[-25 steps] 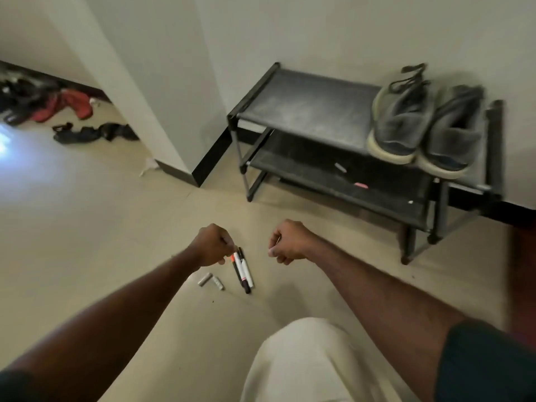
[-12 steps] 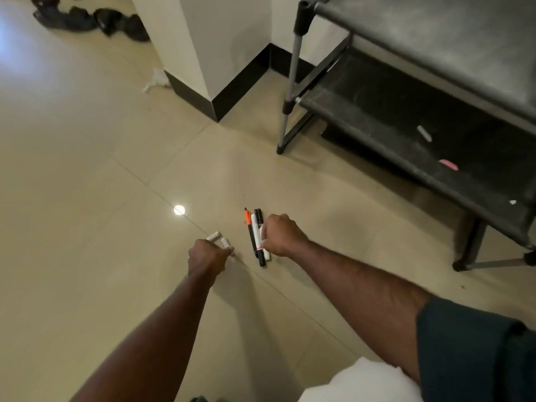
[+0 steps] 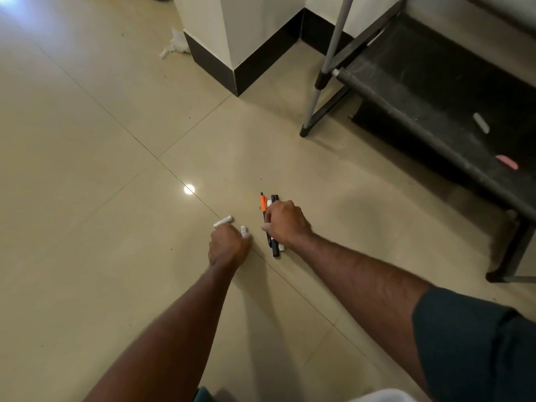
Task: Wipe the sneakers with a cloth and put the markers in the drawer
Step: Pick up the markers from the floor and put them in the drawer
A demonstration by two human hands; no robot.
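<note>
A bundle of long markers (image 3: 273, 247), black, white and orange-tipped, lies on the beige tiled floor. My right hand (image 3: 285, 223) is down on the bundle with its fingers curled over the markers. Just left of it lie two short white markers (image 3: 224, 221). My left hand (image 3: 229, 245) sits over their near ends with curled fingers, touching them. The sneakers and the drawer are out of view.
A dark two-tier shoe rack (image 3: 412, 91) stands at the right, with small white and pink bits on its lower shelf. A wall corner with black skirting (image 3: 246, 74) is straight ahead. A crumpled white scrap (image 3: 175, 43) lies by the wall.
The view has tilted down and closer, so the sneakers left the frame. My right hand came down onto the long markers; my left hand shifted from them to the short white ones.
</note>
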